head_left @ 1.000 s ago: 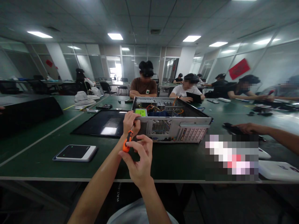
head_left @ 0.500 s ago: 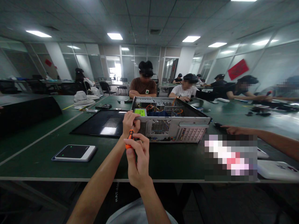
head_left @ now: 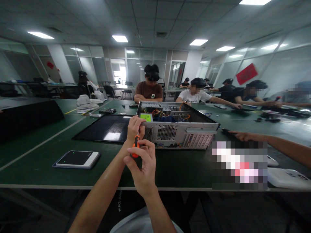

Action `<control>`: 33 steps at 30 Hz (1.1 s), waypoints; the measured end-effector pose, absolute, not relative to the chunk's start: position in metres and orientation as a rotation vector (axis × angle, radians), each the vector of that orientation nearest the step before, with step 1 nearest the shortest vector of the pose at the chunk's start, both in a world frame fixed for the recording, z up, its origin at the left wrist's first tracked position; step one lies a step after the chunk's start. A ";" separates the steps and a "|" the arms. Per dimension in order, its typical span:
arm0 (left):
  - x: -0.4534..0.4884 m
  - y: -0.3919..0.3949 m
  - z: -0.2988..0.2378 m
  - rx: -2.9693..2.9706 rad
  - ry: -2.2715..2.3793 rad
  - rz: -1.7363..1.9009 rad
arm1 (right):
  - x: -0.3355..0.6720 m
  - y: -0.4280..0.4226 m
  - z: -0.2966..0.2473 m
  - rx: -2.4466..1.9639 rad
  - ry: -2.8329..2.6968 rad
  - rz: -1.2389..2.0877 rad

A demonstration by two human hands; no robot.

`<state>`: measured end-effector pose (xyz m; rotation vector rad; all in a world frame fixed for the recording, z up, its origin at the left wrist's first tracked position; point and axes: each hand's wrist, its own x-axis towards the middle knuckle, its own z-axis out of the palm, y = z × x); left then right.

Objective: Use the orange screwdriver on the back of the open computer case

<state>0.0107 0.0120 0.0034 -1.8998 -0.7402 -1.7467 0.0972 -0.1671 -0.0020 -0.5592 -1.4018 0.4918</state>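
Observation:
An open computer case (head_left: 178, 134) lies on the table, its rear panel with grilles and slots facing me. My left hand (head_left: 136, 126) is at the case's left rear corner with its fingers curled; what they grip is hidden. A screwdriver (head_left: 136, 152) with an orange and black handle points away from me, its shaft running towards the left hand and the corner. My right hand (head_left: 143, 161) has its index finger across the handle, while its thumb stands off it. Beside the left hand, inside the case, is a part with a yellow-green label (head_left: 145, 117).
A black side panel (head_left: 102, 127) lies left of the case. A white and black device (head_left: 77, 158) is nearer on the left. White fans (head_left: 86, 105) stand behind. Another person's hand (head_left: 243, 136) touches a dark object on the right. People sit across the table.
My right thumb has come away from the screwdriver handle and the fingers have loosened. The left hand keeps its place. Across the table, a person in white has stretched an arm to the right.

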 end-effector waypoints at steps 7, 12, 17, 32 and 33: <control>0.008 0.012 0.001 -1.930 -0.823 -1.652 | 0.101 -0.161 -0.003 -0.527 -1.287 0.597; 0.008 0.014 0.001 -1.903 -0.770 -1.688 | 0.103 -0.161 -0.001 -0.584 -1.329 0.527; 0.005 0.014 0.003 -1.925 -0.804 -1.641 | 0.104 -0.161 -0.001 -0.487 -1.338 0.601; 0.001 0.018 0.004 -1.928 -0.727 -1.619 | 0.108 -0.169 0.002 -0.576 -1.473 0.466; 0.000 0.019 0.004 -1.922 -0.716 -1.610 | 0.108 -0.170 0.003 -0.582 -1.481 0.455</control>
